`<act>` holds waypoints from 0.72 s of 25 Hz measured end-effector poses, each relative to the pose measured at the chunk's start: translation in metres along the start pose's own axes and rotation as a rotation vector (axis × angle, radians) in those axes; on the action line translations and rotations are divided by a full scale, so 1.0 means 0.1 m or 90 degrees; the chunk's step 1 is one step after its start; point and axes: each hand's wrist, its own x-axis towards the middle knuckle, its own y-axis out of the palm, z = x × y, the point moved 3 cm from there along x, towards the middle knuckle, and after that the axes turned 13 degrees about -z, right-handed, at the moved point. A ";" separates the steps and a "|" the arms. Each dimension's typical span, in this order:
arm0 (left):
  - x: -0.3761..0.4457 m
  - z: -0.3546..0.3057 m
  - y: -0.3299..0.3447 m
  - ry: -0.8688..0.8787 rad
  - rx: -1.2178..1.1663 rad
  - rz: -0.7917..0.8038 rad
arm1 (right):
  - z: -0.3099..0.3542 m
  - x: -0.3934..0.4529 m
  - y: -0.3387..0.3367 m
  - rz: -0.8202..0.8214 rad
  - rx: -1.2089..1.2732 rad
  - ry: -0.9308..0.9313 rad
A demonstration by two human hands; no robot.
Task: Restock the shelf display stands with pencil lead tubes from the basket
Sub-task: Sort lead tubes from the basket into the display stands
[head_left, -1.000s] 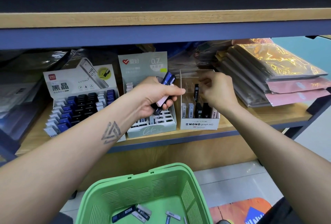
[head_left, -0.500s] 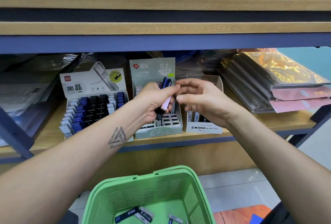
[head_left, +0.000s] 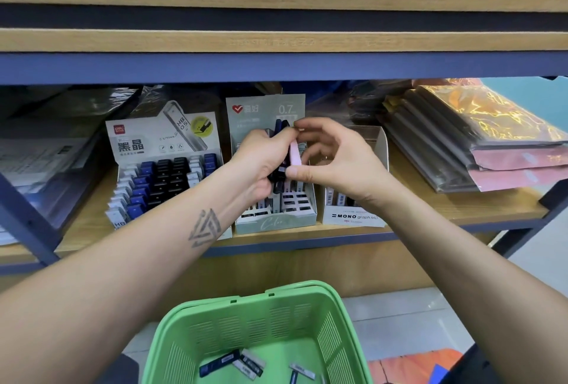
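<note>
Wooden shelving with blue metal rails fills our view, white boxes printed with red lettering lined up on the top board. On the lower shelf (head_left: 461,208) we see three display stands side by side: a white stand (head_left: 159,168) at left packed with blue, black and white lead tubes, a pale green stand (head_left: 276,221) marked 0.7 in the middle, and a white Mono stand (head_left: 356,214) at right with a few tubes in its front row. Stacked plastic-wrapped packs (head_left: 479,138) lie further right on the same shelf.

Our left hand (head_left: 261,162) is curled around a bunch of tubes (head_left: 281,128), dark blue and black ones, held upright in front of the green stand. Our right hand (head_left: 335,159) meets it, thumb and forefinger pinching a pink tube (head_left: 294,153) by its two ends, right against the bunch; the other fingers bend loosely behind.

Below our forearms sits the green basket (head_left: 246,322), and several loose tubes (head_left: 242,363) lie flat on its bottom, dark blue and white ones.
</note>
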 end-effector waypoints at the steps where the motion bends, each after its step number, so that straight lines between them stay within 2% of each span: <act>1: -0.01 -0.01 -0.01 -0.005 0.004 0.008 | 0.00 0.00 -0.05 0.007 0.023 0.019; 5: -0.07 -0.01 0.01 -0.046 -0.005 0.084 | 0.01 0.02 -0.22 -0.006 0.083 0.012; 10: -0.14 0.06 0.06 -0.094 0.046 0.168 | -0.16 0.04 -0.40 -0.152 0.135 0.108; 13: -0.16 0.10 0.09 -0.117 0.051 0.187 | -0.24 0.02 -0.49 -0.117 0.178 0.145; 18: -0.14 0.12 0.08 -0.123 0.055 0.189 | -0.20 -0.01 -0.55 -0.069 0.181 0.107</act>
